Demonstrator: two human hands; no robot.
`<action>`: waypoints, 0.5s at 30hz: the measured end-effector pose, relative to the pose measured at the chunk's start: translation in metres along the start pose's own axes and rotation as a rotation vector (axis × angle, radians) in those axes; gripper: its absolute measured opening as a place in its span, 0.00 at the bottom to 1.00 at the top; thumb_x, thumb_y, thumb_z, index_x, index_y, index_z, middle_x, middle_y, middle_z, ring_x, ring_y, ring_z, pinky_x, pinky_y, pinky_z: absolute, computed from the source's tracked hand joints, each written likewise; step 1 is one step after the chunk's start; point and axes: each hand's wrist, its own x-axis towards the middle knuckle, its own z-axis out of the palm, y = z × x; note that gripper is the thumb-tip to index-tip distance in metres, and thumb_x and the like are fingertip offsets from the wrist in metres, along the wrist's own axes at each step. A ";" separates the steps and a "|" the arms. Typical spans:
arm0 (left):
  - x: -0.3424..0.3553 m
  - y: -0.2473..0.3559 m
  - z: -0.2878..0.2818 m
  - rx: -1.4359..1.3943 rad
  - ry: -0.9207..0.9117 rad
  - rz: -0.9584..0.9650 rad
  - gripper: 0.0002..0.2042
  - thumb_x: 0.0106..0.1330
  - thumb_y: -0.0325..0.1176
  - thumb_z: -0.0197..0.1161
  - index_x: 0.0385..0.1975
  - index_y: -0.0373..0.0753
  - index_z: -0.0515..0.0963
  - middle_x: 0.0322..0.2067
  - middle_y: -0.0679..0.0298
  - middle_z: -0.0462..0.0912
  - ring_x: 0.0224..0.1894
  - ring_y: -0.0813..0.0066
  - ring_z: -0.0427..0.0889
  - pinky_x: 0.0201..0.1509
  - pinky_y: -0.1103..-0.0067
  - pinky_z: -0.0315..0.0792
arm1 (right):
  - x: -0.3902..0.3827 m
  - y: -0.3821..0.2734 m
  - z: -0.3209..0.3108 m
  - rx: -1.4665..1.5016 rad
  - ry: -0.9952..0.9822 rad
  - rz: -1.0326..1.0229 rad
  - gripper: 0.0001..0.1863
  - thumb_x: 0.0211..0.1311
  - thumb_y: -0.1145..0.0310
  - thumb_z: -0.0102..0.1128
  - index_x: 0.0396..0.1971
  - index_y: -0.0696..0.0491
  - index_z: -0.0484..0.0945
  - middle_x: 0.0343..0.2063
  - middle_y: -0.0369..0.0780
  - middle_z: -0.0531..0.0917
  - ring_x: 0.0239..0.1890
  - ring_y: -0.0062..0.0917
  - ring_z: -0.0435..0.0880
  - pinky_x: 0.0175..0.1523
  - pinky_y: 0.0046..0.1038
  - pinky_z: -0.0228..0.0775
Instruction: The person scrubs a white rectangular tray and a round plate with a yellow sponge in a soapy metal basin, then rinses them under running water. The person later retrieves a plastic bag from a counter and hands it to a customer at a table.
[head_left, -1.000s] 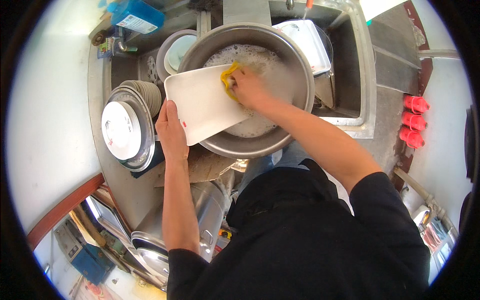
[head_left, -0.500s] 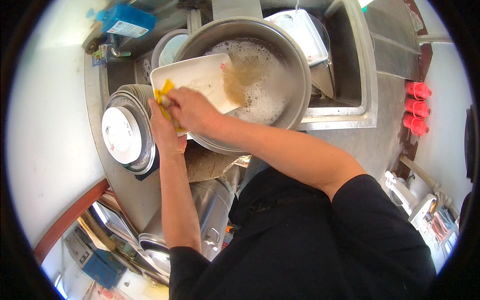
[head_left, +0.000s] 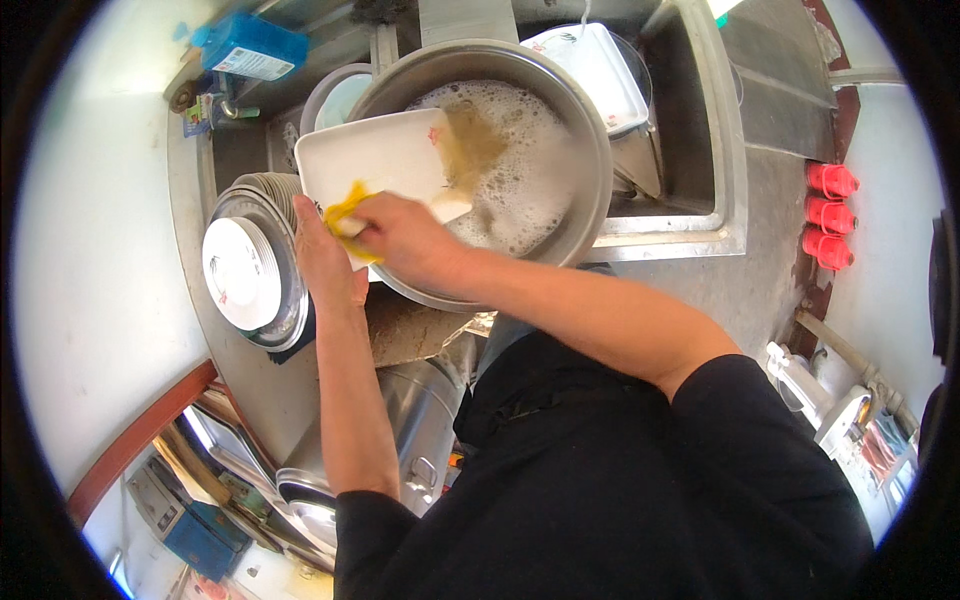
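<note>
My left hand (head_left: 325, 255) grips the near left end of a white rectangular plate (head_left: 380, 160). The plate tilts over a large metal basin (head_left: 598, 170), its far right end dipping into foamy, brownish water (head_left: 525, 190). In my right hand (head_left: 415, 240) is a yellow cloth (head_left: 345, 213), closed in the fingers and pressed on the plate's surface near my left hand. A small red mark shows near the plate's wet end. The left thumb lies along the plate's edge; the fingers underneath are mostly hidden.
Stacked plates (head_left: 240, 270) stand on the left counter. Behind them is a blue bottle (head_left: 250, 45). A white rectangular dish (head_left: 600, 80) sits under a thin water stream in the right sink (head_left: 690, 150). Red containers (head_left: 830, 210) line the right side. A metal cylinder (head_left: 400, 420) stands below.
My right hand and the yellow cloth have slid a little to the right and nearer me along the plate. The left hand keeps its hold.
</note>
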 end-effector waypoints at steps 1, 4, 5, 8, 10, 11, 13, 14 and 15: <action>-0.001 0.001 -0.001 0.039 -0.001 -0.005 0.27 0.78 0.51 0.44 0.61 0.32 0.67 0.52 0.55 0.78 0.53 0.66 0.81 0.54 0.72 0.78 | 0.000 -0.016 0.002 0.103 0.020 -0.058 0.10 0.58 0.69 0.58 0.36 0.58 0.79 0.38 0.52 0.80 0.45 0.48 0.78 0.52 0.43 0.70; -0.009 0.000 0.006 0.001 0.052 0.010 0.26 0.78 0.51 0.46 0.58 0.32 0.70 0.51 0.57 0.79 0.50 0.68 0.81 0.52 0.74 0.78 | 0.010 0.019 -0.012 -0.031 0.084 0.007 0.13 0.58 0.70 0.57 0.42 0.58 0.78 0.40 0.53 0.79 0.46 0.48 0.78 0.53 0.43 0.70; -0.010 -0.002 0.008 -0.029 0.068 0.018 0.26 0.78 0.51 0.46 0.57 0.32 0.70 0.51 0.57 0.79 0.49 0.69 0.81 0.51 0.75 0.77 | 0.019 0.034 -0.020 -0.103 0.079 0.227 0.17 0.59 0.71 0.57 0.48 0.58 0.76 0.44 0.52 0.78 0.48 0.49 0.77 0.55 0.43 0.70; -0.009 -0.007 0.004 -0.031 0.022 0.045 0.22 0.78 0.46 0.48 0.58 0.32 0.70 0.49 0.59 0.80 0.47 0.71 0.82 0.50 0.75 0.78 | 0.030 0.060 -0.040 -0.415 0.201 0.120 0.18 0.61 0.70 0.54 0.51 0.58 0.76 0.49 0.51 0.76 0.52 0.48 0.76 0.58 0.45 0.68; -0.007 -0.010 -0.003 0.019 0.025 0.081 0.19 0.77 0.41 0.51 0.58 0.33 0.70 0.47 0.60 0.81 0.48 0.72 0.82 0.49 0.76 0.78 | 0.032 0.070 -0.069 -0.739 0.076 0.064 0.17 0.62 0.69 0.53 0.50 0.57 0.77 0.52 0.51 0.75 0.55 0.47 0.74 0.59 0.46 0.68; -0.007 -0.009 -0.005 0.009 0.027 0.082 0.19 0.77 0.41 0.51 0.58 0.33 0.70 0.47 0.60 0.81 0.48 0.72 0.82 0.50 0.76 0.78 | 0.029 0.071 -0.082 -0.858 0.007 0.032 0.17 0.63 0.69 0.53 0.50 0.57 0.77 0.51 0.50 0.76 0.55 0.46 0.75 0.59 0.46 0.69; -0.010 -0.007 -0.006 -0.014 0.030 0.079 0.19 0.77 0.41 0.51 0.58 0.33 0.70 0.47 0.60 0.81 0.48 0.73 0.81 0.50 0.77 0.77 | 0.017 0.068 -0.110 -1.098 -0.138 -0.031 0.16 0.64 0.69 0.52 0.49 0.56 0.78 0.49 0.50 0.78 0.54 0.45 0.77 0.57 0.45 0.70; -0.011 -0.009 -0.007 -0.016 0.040 0.080 0.19 0.77 0.41 0.51 0.58 0.33 0.70 0.47 0.60 0.81 0.48 0.73 0.81 0.50 0.77 0.77 | 0.008 0.069 -0.116 -1.072 -0.236 -0.042 0.14 0.64 0.68 0.53 0.47 0.55 0.79 0.48 0.49 0.78 0.52 0.44 0.78 0.57 0.45 0.71; -0.010 -0.008 -0.007 -0.018 0.047 0.085 0.19 0.77 0.41 0.52 0.59 0.33 0.70 0.47 0.60 0.81 0.48 0.73 0.81 0.50 0.77 0.77 | 0.000 0.068 -0.120 -1.046 -0.327 -0.054 0.12 0.64 0.68 0.54 0.45 0.55 0.79 0.47 0.49 0.79 0.51 0.44 0.79 0.56 0.45 0.71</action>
